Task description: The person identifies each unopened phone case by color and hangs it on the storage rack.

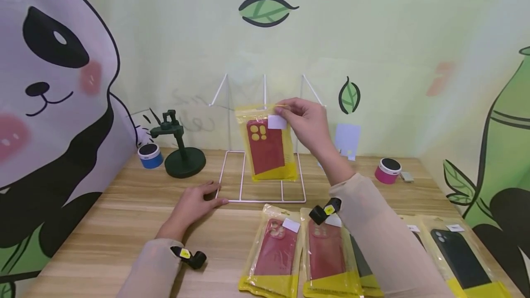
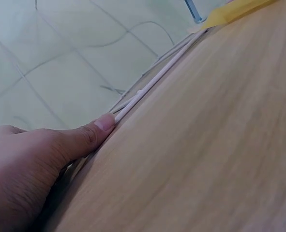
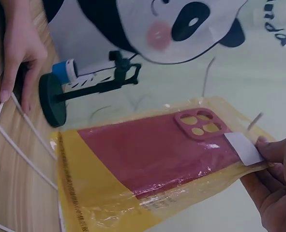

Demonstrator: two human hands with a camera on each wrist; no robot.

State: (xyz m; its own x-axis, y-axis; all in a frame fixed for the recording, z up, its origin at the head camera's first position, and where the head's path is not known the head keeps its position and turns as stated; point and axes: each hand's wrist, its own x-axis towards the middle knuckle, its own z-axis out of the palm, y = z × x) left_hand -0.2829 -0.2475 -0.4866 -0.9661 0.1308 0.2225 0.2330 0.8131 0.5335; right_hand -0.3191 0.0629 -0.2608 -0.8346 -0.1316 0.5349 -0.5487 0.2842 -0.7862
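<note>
A yellow packet with a red phone case (image 1: 267,147) (image 3: 147,154) hangs upright in front of a white wire display rack (image 1: 265,160). My right hand (image 1: 304,121) (image 3: 273,179) pinches the packet's top edge near its white label, up by the rack's middle prong. On the wooden table, my left hand (image 1: 194,203) (image 2: 41,159) lies flat with its fingertips against the rack's white base wire (image 2: 152,82) (image 3: 17,145) at the front left corner.
More packaged cases lie along the table's front edge: two red ones (image 1: 275,254) (image 1: 327,254) and dark ones (image 1: 459,252) to the right. A dark green stand (image 1: 180,148), a blue round speaker (image 1: 150,155) and a pink one (image 1: 388,170) stand near the back wall.
</note>
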